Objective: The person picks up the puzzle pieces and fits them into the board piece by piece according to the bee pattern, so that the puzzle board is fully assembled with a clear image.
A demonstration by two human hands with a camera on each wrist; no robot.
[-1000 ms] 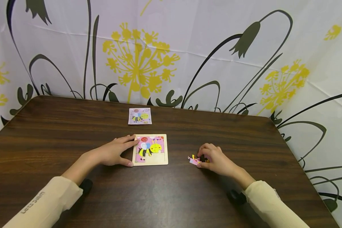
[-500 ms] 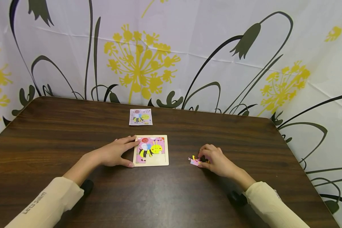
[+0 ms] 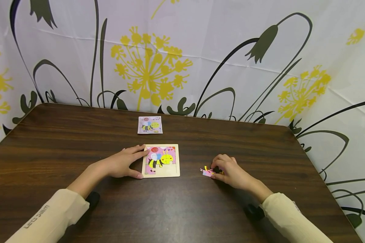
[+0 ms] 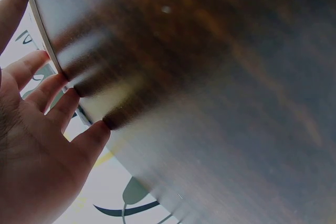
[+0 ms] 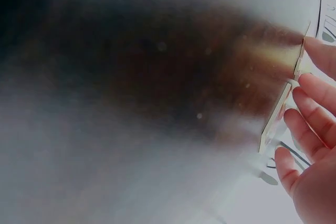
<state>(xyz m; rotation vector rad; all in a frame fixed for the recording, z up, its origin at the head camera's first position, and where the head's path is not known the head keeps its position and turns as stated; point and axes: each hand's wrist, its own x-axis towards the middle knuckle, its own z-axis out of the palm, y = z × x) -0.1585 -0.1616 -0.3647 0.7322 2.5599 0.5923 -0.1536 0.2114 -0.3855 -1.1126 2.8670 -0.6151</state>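
A square wooden puzzle tray (image 3: 161,174) with a partly assembled bee picture lies mid-table in the head view; its lower right shows bare wood. At its left side, my left hand (image 3: 121,163) rests with spread fingers, a fingertip over the upper left and the thumb at the lower left corner. Further right, my right hand (image 3: 231,171) pinches a pink puzzle piece (image 3: 208,173) between thumb and fingers, low at the table. Other loose pieces are partly hidden under that hand. Seen edge-on in the right wrist view, thin pieces (image 5: 275,118) stand by the fingertips.
A small printed card (image 3: 150,125) with the same bee picture lies behind the tray. The brown wood-grain table (image 3: 176,209) ends at a patterned cloth (image 3: 219,67) at the back. Dark wrist straps show under both sleeves.
The hands and tray hold nearly the same places. The pink piece at the right fingertips shifts very slightly. The whole head view drops a little between the first two frames.
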